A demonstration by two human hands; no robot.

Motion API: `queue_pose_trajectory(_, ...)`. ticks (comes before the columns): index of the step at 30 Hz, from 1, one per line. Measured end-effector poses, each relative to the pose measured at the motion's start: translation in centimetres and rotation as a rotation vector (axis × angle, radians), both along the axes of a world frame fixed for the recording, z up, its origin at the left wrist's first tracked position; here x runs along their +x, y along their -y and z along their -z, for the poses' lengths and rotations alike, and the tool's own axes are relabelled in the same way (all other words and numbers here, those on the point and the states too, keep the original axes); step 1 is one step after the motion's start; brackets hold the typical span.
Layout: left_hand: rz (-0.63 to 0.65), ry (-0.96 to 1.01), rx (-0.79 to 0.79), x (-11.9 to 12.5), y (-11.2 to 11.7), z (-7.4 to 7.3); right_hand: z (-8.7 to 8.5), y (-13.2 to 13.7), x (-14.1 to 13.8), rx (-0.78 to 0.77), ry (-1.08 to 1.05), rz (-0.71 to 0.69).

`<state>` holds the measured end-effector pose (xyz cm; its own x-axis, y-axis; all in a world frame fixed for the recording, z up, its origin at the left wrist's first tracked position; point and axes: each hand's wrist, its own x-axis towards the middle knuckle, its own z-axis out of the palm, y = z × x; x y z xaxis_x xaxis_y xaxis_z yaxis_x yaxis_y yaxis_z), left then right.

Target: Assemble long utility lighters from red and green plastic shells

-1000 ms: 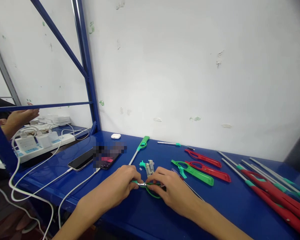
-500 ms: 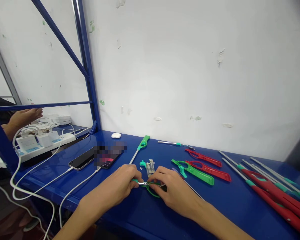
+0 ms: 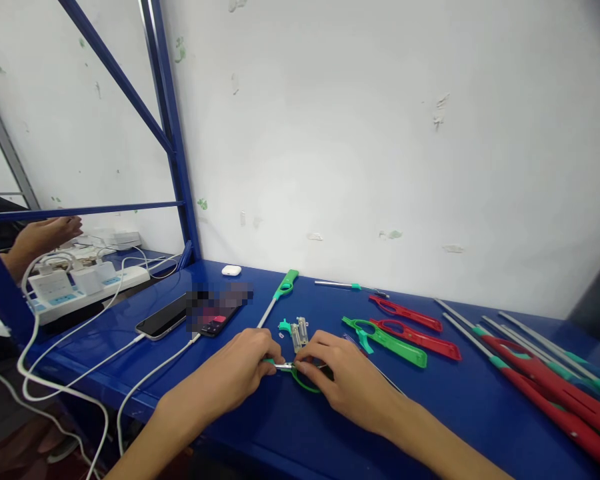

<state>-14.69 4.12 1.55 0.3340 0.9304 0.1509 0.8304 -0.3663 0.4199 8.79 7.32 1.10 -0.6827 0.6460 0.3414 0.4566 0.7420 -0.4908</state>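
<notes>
Pinched between my left hand's (image 3: 253,360) fingertips is the front end of a green lighter casing (image 3: 306,383), where a short piece of silver metal shows. My right hand (image 3: 333,373) grips the same lighter just behind that metal, thumb and fingers pressed together; the palm hides most of the casing. Two clear fuel tanks (image 3: 299,333) lie just beyond my hands, beside a small teal trigger (image 3: 285,325). Right of them rests an open green casing half (image 3: 400,347) with a teal piece (image 3: 365,341) on it.
Two red casing halves (image 3: 420,339) and a metal lighter tube (image 3: 335,284) lie farther back. Several long lighters (image 3: 540,380) are piled right. A whole green lighter (image 3: 284,287), phones (image 3: 167,317) and a white earbud case (image 3: 231,271) sit left, near a power strip (image 3: 135,277) and another person's hand (image 3: 50,235).
My right fingertips have shifted slightly left along the lighter, closer to my left hand. The left hand keeps its hold, and the view has moved a little.
</notes>
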Motion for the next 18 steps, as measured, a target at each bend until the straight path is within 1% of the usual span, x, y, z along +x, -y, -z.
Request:
queue_pose_trajectory(5,0.024,0.031,0.003,-0.2,0.0,0.1,-0.9,-0.5,1.0,-0.016,-0.031,-0.001)
queue_pose_trajectory(9,0.019,0.032,-0.008,-0.3,-0.2,0.3,-1.7,-1.2,2.5,-0.085,0.053,0.015)
queue_pose_trajectory(13,0.009,0.044,-0.022,-0.3,-0.2,0.2,-1.7,-2.0,3.5,-0.139,0.101,0.019)
queue_pose_trajectory(16,-0.011,0.032,-0.040,-0.1,-0.1,-0.1,-1.5,-2.5,3.8,-0.186,0.095,-0.008)
queue_pose_trajectory(18,-0.019,0.018,-0.053,0.2,0.0,-0.5,-1.5,-2.7,3.8,-0.191,0.087,-0.025)
